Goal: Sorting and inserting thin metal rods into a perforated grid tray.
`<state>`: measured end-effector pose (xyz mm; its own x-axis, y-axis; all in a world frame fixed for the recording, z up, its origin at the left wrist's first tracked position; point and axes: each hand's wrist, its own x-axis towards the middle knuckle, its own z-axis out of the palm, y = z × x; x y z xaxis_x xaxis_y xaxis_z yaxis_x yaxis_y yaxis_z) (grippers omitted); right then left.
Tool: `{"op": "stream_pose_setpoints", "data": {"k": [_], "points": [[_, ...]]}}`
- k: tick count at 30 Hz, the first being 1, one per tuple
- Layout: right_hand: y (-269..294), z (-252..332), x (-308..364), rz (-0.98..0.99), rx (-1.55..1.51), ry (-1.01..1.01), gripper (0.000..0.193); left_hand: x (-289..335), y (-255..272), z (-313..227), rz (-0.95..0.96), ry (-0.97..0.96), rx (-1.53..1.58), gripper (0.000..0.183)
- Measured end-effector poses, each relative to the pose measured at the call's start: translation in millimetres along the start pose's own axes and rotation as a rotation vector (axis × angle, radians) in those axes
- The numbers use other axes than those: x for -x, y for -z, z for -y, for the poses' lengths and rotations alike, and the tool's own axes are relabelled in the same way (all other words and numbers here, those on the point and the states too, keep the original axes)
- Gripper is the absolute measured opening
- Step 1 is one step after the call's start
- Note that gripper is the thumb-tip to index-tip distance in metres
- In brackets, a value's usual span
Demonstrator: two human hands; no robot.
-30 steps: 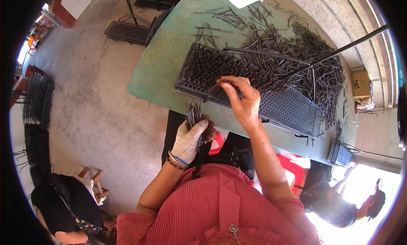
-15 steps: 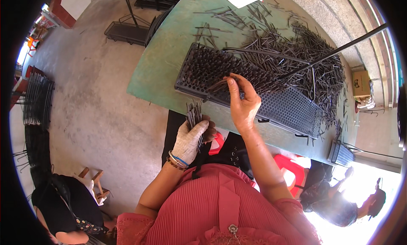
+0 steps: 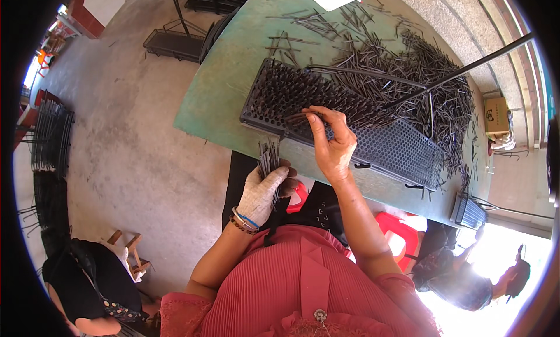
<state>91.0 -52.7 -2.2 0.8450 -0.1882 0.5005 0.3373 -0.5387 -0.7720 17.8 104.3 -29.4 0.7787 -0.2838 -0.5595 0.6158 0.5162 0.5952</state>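
No lettering is legible: dark print [image 3: 490,114] on a cardboard box [image 3: 497,124] at right of frame and white marks [image 3: 322,212] on black cloth [image 3: 336,213] at lower centre are too small to read.

I see bright daylight, harshest from doorway [image 3: 499,249] at lower right: blown to white, flare hazing person [image 3: 452,278] there. Second, smaller glare at far left edge. Floor [image 3: 146,133] pale, lit broadly. Rods [image 3: 420,63] so dark I lose detail where piled; tray [image 3: 402,150] catches grey sheen at bare end. Fingers [image 3: 335,120] reasonably sharp. Fisheye bows wall [image 3: 455,28]; black rim swallows corners.
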Motion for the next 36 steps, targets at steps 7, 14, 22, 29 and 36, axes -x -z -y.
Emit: {"op": "stream_pose_setpoints", "data": {"k": [7,14,22,29,36], "points": [[10,-3,-2,0.099,0.052,0.241,0.012,0,1,0,0.014,-0.001,0.0,0.022],[13,-7,-6,0.195,0.029,0.317,0.015,1,0,0,0.014,0.0,0.008,0.022],[-8,-2,-8,0.159,0.134,0.335,0.027,1,-2,2,0.013,0.005,-0.003,0.022],[-9,-4,-7,0.091,0.183,0.301,0.028,1,-1,3,0.02,0.002,-0.008,0.022],[-9,-3,-4,0.13,0.238,0.406,0.028,1,-1,4,0.033,0.003,-0.012,0.022]]}}
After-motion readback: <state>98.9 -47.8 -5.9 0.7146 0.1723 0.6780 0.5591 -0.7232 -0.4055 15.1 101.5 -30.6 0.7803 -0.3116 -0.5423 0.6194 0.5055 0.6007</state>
